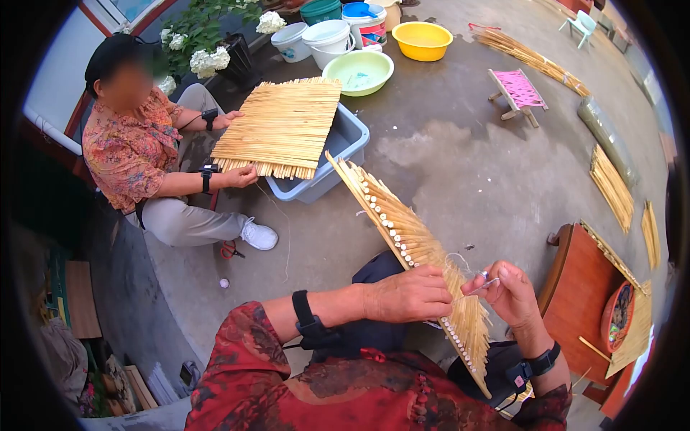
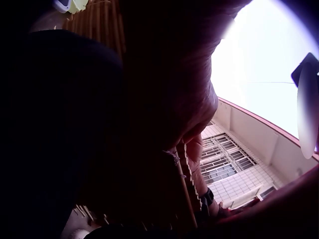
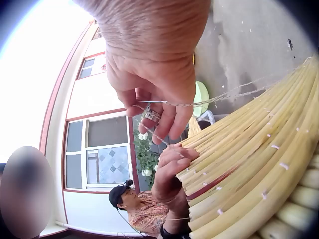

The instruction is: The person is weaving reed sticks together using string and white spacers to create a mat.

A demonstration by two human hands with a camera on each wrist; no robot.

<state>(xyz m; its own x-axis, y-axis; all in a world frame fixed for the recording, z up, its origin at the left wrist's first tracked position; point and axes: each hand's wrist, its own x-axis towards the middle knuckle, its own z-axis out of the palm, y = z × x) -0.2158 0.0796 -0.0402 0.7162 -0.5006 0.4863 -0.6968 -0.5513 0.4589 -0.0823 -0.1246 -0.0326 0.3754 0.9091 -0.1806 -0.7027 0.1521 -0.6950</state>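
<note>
A mat of straw-coloured stalks (image 1: 392, 215), stitched with white thread, slants across the wearer's lap with its cut ends along one edge. The left hand (image 1: 408, 294) grips that edge, its fingers curled over the stalks (image 3: 249, 169) in the right wrist view. Just right of it, the raised right hand (image 1: 512, 293) pinches a thin needle (image 3: 152, 101) between thumb and fingers. Pale thread (image 3: 219, 99) runs from the needle toward the mat. A ring (image 3: 151, 115) sits on a right finger. The left wrist view is mostly dark, with part of the left hand (image 2: 187, 104) showing.
Opposite, a seated person (image 1: 133, 144) holds another stalk mat (image 1: 280, 126) over a blue-grey tub (image 1: 345, 154). Scissors (image 1: 228, 250) lie on the floor nearby. Basins and buckets (image 1: 327, 36) stand behind. At right are a stool (image 1: 519, 90), stalk bundles (image 1: 611, 187) and a brown table (image 1: 575, 302).
</note>
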